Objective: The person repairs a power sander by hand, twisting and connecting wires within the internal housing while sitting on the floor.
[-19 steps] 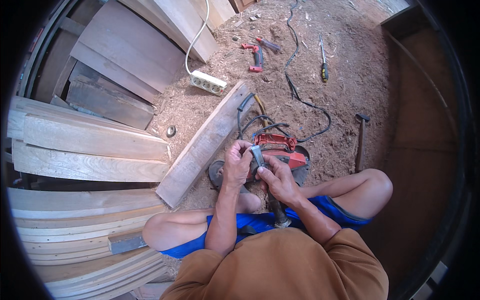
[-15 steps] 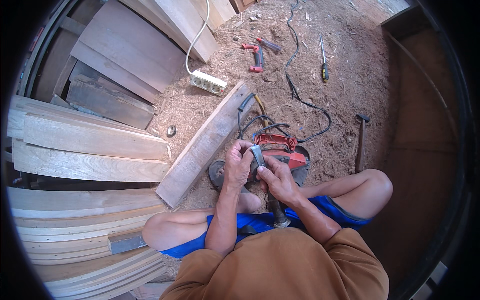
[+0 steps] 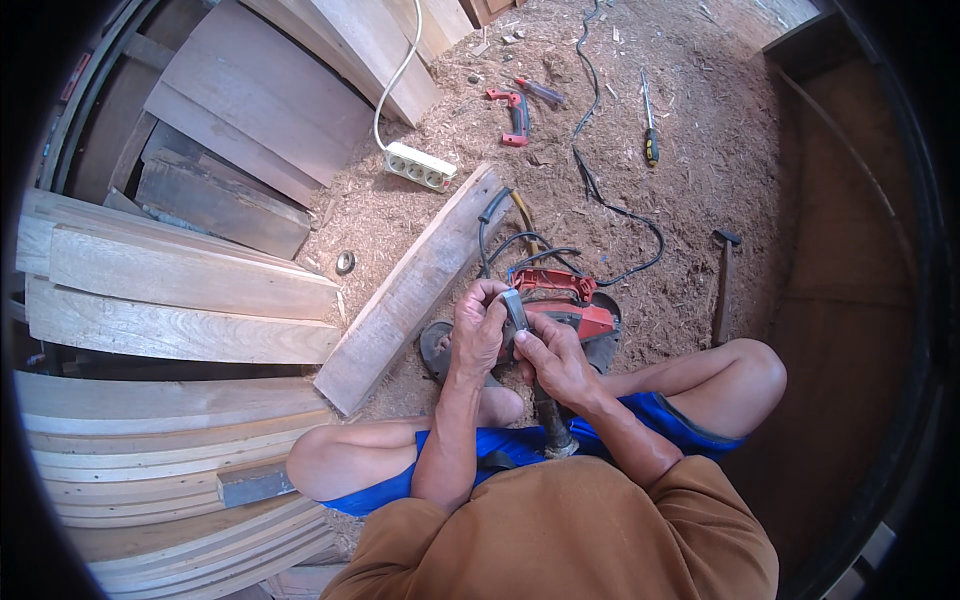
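Two-handed pinch: left hand [image 3: 478, 325] takes the upper end of a small grey metal piece [image 3: 513, 305], right hand [image 3: 558, 355] the lower end, thumb laid on top. Change over the last half second: next to none; same grip, piece maybe tipped a touch, too small to be sure. For the work in hand that suggests a steady hold. Pose: elbows bent, forearms [image 3: 450, 430] converging, hands above and ahead of blue shorts [image 3: 687, 432]. Just beyond and right of grip: red corded power tool [image 3: 582, 318]. Left of grip: plank [image 3: 410, 290]; farther off that way, white power strip [image 3: 420, 167]. Well right: hammer [image 3: 724, 285]. Far beyond, rightward: screwdriver [image 3: 651, 142].
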Demonstrator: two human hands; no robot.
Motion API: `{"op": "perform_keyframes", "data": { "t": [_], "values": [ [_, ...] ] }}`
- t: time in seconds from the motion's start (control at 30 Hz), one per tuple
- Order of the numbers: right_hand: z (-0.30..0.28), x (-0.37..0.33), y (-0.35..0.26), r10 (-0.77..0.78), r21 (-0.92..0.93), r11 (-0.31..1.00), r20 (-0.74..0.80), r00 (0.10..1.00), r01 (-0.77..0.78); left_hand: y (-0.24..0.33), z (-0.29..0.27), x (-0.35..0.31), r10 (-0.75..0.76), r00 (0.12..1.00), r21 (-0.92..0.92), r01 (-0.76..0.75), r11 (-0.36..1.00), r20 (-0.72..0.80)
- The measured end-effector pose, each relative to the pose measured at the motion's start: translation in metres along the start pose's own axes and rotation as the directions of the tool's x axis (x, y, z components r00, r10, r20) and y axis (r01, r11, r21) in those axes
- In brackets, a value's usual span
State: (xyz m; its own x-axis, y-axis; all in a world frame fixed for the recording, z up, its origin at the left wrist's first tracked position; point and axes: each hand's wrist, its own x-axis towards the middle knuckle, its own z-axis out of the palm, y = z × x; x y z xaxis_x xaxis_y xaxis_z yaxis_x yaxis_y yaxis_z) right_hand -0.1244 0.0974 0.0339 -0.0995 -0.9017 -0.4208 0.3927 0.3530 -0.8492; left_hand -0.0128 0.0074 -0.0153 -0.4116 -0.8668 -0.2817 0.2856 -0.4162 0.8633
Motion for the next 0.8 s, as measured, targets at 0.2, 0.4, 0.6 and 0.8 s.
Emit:
{"op": "perform_keyframes", "data": {
  "t": [0.2,0.4,0.6,0.8],
  "values": [
    [0.001,-0.001,-0.001,0.000,-0.003,1.000,0.004,1.000,0.000,-0.003,-0.005,0.000,0.068,0.997,0.144,-0.072,0.987,0.032],
    [0.000,-0.001,-0.002,0.052,0.065,0.997,-0.011,0.999,-0.052,-0.004,-0.005,0.000,0.116,0.993,0.285,-0.116,0.952,0.015],
    [-0.007,0.002,0.008,0.068,0.161,0.984,0.024,0.997,-0.071,-0.001,-0.005,-0.002,0.117,0.993,0.306,-0.121,0.944,0.029],
    [-0.009,-0.001,0.002,0.086,0.259,0.961,0.037,0.996,-0.092,0.000,-0.002,-0.004,0.115,0.993,0.219,-0.121,0.968,0.042]
  ]
}}
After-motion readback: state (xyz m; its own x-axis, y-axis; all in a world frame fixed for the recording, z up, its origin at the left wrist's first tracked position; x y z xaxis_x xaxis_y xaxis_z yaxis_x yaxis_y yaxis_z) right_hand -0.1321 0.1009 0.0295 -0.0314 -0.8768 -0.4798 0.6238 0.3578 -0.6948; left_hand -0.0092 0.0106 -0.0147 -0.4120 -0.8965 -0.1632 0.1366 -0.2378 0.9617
